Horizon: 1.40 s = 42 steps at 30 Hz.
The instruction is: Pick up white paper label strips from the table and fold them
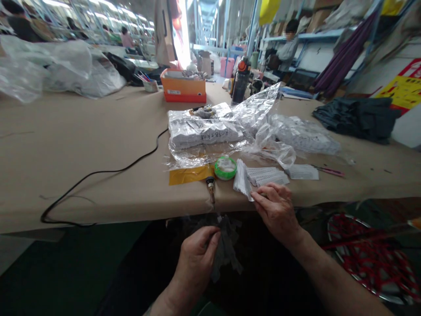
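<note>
My left hand [199,252] is below the table edge, thumb and fingers pinched together; what they hold is hard to make out. Beside its fingertips hangs a bunch of thin greyish strips [226,250] with a small white piece on top. Just above, a soldering-iron-like tool [211,188] points its metal tip down over the edge. My right hand [278,210] pinches the near end of a white paper label at the stack of labels [242,177]. More printed labels [268,176] lie fanned behind my right fingers. A green round tub [225,168] with white stuff inside stands between tool and labels.
Brown tape [187,175] lies beside the tool, whose black cord [125,169] loops left. Plastic-wrapped white bundles [204,131] fill the table's middle. Behind stand an orange box [183,90] and a bottle [240,83]. Pink-handled tool [332,172] lies right; red strips [371,259] below.
</note>
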### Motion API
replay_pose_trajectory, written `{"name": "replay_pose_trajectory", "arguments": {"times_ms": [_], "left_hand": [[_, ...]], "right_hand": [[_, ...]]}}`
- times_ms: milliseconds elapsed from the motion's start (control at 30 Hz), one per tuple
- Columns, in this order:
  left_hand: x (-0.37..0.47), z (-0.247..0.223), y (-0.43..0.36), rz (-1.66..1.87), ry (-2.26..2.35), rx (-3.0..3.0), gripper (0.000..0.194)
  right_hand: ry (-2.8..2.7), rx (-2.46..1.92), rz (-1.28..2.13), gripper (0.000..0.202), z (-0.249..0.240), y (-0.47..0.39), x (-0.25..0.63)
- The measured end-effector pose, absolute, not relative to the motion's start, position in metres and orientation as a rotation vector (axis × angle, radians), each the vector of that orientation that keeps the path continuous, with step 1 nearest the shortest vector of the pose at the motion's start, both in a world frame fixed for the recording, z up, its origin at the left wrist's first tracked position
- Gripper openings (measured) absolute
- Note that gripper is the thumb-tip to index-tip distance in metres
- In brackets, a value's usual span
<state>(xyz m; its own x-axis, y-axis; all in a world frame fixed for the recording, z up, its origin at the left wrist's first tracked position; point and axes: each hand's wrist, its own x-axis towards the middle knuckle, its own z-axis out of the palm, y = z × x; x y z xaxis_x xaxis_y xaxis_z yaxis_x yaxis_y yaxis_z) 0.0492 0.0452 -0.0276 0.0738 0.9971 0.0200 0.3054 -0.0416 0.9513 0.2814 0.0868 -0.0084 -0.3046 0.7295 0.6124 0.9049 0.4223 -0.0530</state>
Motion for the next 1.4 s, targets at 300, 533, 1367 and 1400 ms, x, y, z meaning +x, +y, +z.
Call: {"name": "replay_pose_trajectory", "arguments": {"times_ms": [300, 533, 1367, 1400], "left_hand": [[0.105, 0.004, 0.049, 0.813, 0.821, 0.411, 0.028], [0.120, 0.002, 0.055, 0.801, 0.880, 0.335, 0.011], [0.113, 0.000, 0.048, 0.847, 0.830, 0.195, 0.003], [0.113, 0.000, 0.048, 0.848, 0.820, 0.190, 0.003]], "right_hand": [[-2.195, -1.001, -0.238, 0.012, 0.013, 0.036, 0.267], [-2.233, -1.127, -0.172, 0.034, 0.004, 0.043, 0.286], [-2.389, -0.730, -0.001, 0.013, -0.018, 0.029, 0.269], [-2.400, -0.723, 0.011, 0.012, -0.020, 0.030, 0.268]]}}
